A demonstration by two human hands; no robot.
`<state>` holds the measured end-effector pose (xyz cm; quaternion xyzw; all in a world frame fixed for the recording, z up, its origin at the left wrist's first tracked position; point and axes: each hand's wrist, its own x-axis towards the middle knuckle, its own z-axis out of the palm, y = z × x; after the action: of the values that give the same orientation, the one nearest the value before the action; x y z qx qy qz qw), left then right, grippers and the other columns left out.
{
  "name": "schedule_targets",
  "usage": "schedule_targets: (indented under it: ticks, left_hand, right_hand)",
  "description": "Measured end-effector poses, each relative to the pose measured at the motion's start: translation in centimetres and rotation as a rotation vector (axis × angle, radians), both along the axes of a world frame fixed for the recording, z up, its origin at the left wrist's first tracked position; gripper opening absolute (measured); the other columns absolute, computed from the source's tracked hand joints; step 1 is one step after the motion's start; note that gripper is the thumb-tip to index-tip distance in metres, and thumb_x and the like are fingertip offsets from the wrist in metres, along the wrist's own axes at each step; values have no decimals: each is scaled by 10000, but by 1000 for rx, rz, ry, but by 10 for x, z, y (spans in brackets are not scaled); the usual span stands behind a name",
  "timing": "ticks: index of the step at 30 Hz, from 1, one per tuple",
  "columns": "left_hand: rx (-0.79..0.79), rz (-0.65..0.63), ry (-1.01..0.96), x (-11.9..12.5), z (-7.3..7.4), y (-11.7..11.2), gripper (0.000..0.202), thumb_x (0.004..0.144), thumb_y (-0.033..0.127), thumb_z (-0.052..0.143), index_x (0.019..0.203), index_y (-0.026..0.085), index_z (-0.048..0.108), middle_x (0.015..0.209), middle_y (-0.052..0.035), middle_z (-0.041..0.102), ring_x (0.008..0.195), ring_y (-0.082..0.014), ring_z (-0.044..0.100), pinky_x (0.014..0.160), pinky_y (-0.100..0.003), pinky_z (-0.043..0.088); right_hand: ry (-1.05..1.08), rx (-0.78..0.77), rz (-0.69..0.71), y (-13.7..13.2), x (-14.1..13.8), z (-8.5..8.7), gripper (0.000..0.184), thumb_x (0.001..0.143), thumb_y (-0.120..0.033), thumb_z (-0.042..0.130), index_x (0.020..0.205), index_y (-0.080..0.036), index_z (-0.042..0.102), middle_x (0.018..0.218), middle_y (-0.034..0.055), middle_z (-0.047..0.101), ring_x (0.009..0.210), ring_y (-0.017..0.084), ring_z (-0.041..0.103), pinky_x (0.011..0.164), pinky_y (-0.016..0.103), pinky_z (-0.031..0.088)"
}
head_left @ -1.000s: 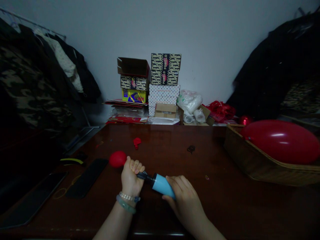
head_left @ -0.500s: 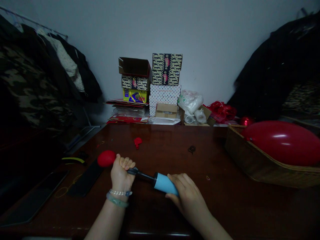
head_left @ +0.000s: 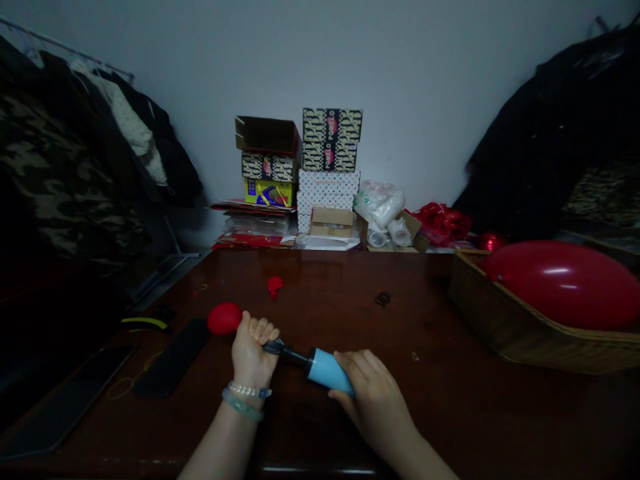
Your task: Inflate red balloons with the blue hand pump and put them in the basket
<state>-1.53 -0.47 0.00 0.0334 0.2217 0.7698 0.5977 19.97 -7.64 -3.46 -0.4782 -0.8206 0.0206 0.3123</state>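
Observation:
My left hand (head_left: 253, 353) is closed around the black nozzle end of a hand pump, where the neck of a small, partly inflated red balloon (head_left: 225, 318) is fitted. The balloon sticks out to the left of my fist. My right hand (head_left: 373, 397) is wrapped around the light blue pump barrel (head_left: 327, 370), with a short stretch of black rod showing between the two hands. Both hands are low over the dark wooden table (head_left: 320, 320), near its front edge.
A wooden tray (head_left: 520, 327) at the right holds a large inflated red balloon (head_left: 563, 283). A deflated red balloon (head_left: 274, 285) and a small dark clip (head_left: 383, 299) lie mid-table. Two dark flat slabs (head_left: 173, 357) lie left. Stacked boxes (head_left: 327, 170) and bags stand at the wall.
The pump rod was drawn out half a second ago, with my left hand and the balloon further left. Now my left hand has come back right and less rod shows.

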Motion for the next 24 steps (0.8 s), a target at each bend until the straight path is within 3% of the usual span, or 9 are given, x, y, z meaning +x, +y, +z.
schedule_targets:
  ticks: [5,9,24]
  left_hand:
    - [-3,-67,23,20,-7,-6,457,848,236,618,565,193,263,453,89,261,353,-40,258,382,-192,242]
    - [-20,-45,54,25,-7,-7,459,852,242,608,556,195,260,450,85,257,357,-44,248,382,-198,241]
    - [-28,91,59,-20,8,4,456,921,250,507,540,192,262,418,83,257,331,-43,243,372,-194,238]
  right_hand:
    - [3,-34,-43,-6,-10,-3,533,712,-145,773,1209,-143,579,1073,107,668,951,285,604,919,484,489]
    - [3,-34,-41,-5,-11,-4,535,709,-149,774,1208,-165,581,1071,103,671,958,286,606,892,458,507]
    - [-24,12,47,8,7,0,560,752,-214,765,1258,-148,536,1131,130,652,1005,283,595,881,447,510]
